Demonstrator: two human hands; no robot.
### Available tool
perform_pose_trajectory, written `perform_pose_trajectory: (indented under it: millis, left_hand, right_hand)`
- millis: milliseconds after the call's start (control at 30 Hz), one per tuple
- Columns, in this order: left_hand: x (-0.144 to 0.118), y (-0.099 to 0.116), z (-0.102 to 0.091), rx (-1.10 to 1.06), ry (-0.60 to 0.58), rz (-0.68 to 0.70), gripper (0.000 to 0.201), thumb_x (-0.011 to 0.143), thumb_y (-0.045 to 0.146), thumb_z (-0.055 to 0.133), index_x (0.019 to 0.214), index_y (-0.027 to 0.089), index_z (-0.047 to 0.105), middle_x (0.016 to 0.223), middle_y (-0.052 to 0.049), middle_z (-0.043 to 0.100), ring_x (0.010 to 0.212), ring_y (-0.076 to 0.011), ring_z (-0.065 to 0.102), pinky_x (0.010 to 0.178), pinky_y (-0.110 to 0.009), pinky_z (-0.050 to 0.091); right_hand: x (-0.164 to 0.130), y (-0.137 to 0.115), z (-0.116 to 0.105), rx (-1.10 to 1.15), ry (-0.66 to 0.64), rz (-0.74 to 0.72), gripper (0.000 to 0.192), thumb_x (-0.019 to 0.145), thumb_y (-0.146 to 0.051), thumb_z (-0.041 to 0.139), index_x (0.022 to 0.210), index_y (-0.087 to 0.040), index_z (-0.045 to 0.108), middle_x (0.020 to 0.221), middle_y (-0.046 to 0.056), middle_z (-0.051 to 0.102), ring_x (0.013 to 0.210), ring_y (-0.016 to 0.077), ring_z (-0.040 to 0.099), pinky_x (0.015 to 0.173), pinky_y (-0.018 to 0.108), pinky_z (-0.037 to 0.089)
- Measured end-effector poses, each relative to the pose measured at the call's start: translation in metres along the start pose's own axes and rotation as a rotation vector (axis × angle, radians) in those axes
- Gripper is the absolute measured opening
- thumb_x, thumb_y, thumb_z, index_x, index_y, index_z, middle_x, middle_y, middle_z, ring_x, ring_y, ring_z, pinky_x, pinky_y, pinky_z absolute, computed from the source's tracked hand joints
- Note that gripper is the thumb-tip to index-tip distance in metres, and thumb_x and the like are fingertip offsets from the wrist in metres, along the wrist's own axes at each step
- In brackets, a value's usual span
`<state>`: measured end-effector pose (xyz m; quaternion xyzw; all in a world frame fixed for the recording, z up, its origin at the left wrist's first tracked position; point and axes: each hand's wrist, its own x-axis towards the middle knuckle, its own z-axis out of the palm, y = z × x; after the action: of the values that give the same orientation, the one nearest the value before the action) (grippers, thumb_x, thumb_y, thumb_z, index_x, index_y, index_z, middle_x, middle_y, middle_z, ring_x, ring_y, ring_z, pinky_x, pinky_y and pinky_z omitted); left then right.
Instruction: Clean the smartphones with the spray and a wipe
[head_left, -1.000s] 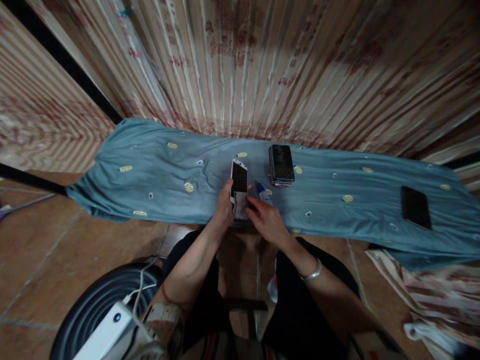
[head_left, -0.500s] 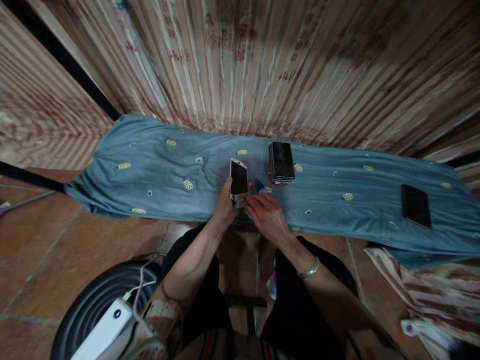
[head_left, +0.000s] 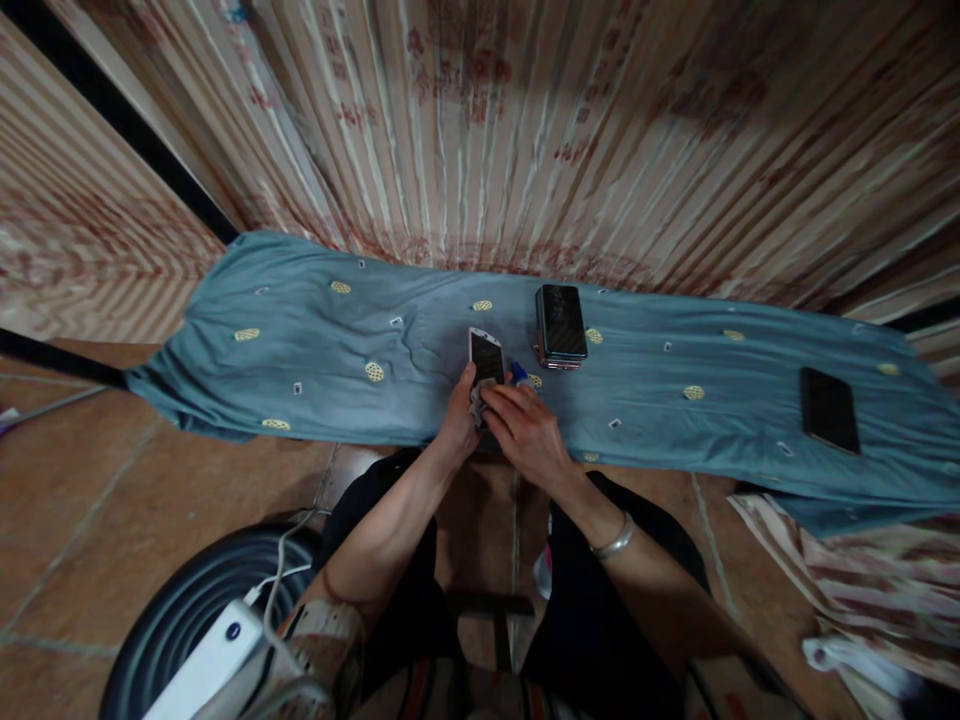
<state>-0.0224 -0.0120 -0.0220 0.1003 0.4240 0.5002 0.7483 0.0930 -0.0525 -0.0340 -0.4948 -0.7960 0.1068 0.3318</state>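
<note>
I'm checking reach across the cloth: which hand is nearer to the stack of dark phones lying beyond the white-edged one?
Right. The right hand lies just below and left of the stack of dark phones, apart from it; the left hand is farther left, holding the white-edged phone.

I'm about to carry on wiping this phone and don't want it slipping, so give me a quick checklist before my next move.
1. Left hand has the phone by its edge: ok.
2. Right hand presses a small cloth on the phone's lower end: ok.
3. Phone lies over the blue sheet, not past its edge: ok.
4. Blue-capped bottle lies right beside the right hand, easy to knock: not ok.
5. Phone stack sits apart from both hands: ok.
6. Screen clean: cannot tell, too small and dark.
</note>
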Motion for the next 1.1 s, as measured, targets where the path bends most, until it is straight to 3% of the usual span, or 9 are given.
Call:
perform_pose_trajectory:
  millis: [100,200,467,700,900,1100]
  left_hand:
    - [-0.005,0.003,0.005,0.014,0.007,-0.025,0.050,0.106,0.044,0.045,0.082,0.014,0.076,0.072,-0.006,0.075,0.076,-0.0147,0.074,0.064,-0.021,0.052]
    - [-0.011,0.007,0.008,0.021,0.010,-0.017,0.057,0.110,0.044,0.035,0.082,0.016,0.076,0.069,-0.005,0.073,0.080,-0.0153,0.075,0.068,-0.022,0.054]
    - [-0.015,0.008,0.008,0.046,-0.047,0.009,0.070,0.110,0.052,0.024,0.091,0.011,0.077,0.087,-0.014,0.078,0.103,-0.0230,0.075,0.087,-0.030,0.058]
    - [-0.012,0.002,0.006,0.042,-0.115,0.094,0.061,0.110,0.048,0.024,0.110,0.014,0.075,0.097,-0.010,0.078,0.110,-0.0218,0.072,0.095,-0.030,0.055]
    - [-0.009,0.000,0.007,0.041,-0.138,0.182,0.055,0.111,0.043,0.025,0.128,0.018,0.071,0.107,-0.006,0.078,0.117,-0.0195,0.070,0.099,-0.029,0.055]
    - [0.002,-0.013,0.000,0.043,-0.149,0.262,0.045,0.105,0.051,0.045,0.122,0.021,0.075,0.118,-0.004,0.079,0.128,-0.0198,0.066,0.112,-0.030,0.048]
  right_hand:
    - [0.001,-0.002,0.000,0.013,0.005,-0.006,0.036,0.105,-0.024,0.048,0.132,-0.023,0.073,0.126,0.013,0.074,0.116,0.0281,0.068,0.109,0.049,0.056]
    - [0.001,-0.003,0.000,0.014,0.014,-0.006,0.037,0.104,-0.022,0.048,0.131,-0.023,0.073,0.127,0.012,0.074,0.117,0.0277,0.068,0.109,0.048,0.057]
    - [0.004,-0.004,0.001,0.053,0.031,0.015,0.037,0.102,-0.022,0.051,0.132,-0.024,0.074,0.130,0.011,0.073,0.119,0.0279,0.068,0.110,0.050,0.056]
    - [0.004,-0.004,0.000,0.085,0.045,0.033,0.037,0.100,-0.022,0.052,0.132,-0.022,0.073,0.133,0.011,0.073,0.121,0.0269,0.069,0.111,0.047,0.056]
    - [0.004,-0.003,0.000,0.185,0.037,0.133,0.039,0.098,-0.022,0.055,0.134,-0.026,0.070,0.136,0.009,0.072,0.129,0.0255,0.066,0.115,0.047,0.052]
    - [0.011,-0.001,-0.002,0.269,0.100,0.217,0.033,0.096,-0.023,0.058,0.126,-0.025,0.073,0.128,0.008,0.076,0.123,0.0239,0.070,0.111,0.042,0.055]
